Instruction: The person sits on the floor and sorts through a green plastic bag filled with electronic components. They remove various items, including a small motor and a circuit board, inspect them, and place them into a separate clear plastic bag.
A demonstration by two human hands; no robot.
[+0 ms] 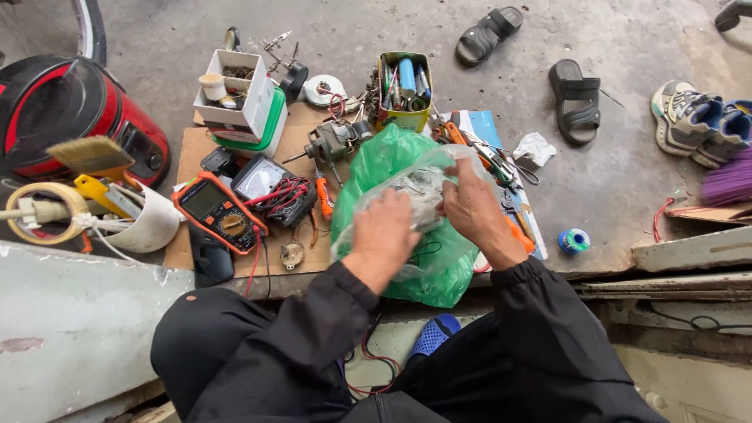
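Both my hands grip a clear plastic bag (419, 184) with dark wires or parts inside, held over a green plastic bag (384, 157). My left hand (384, 235) clutches the clear bag's near side, and my right hand (474, 207) pinches its right edge. An orange multimeter (218, 211) with red leads lies on cardboard (192, 149) to the left. A small electric motor (333, 142) sits beyond the green bag.
A yellow tin of tools (405, 90), a white box (233, 90) on a green-and-white tub, a red vacuum cleaner (70, 110), a brush and tape roll at left. Sandals (576, 102), sneakers (693, 121) and a solder spool (574, 240) lie to the right.
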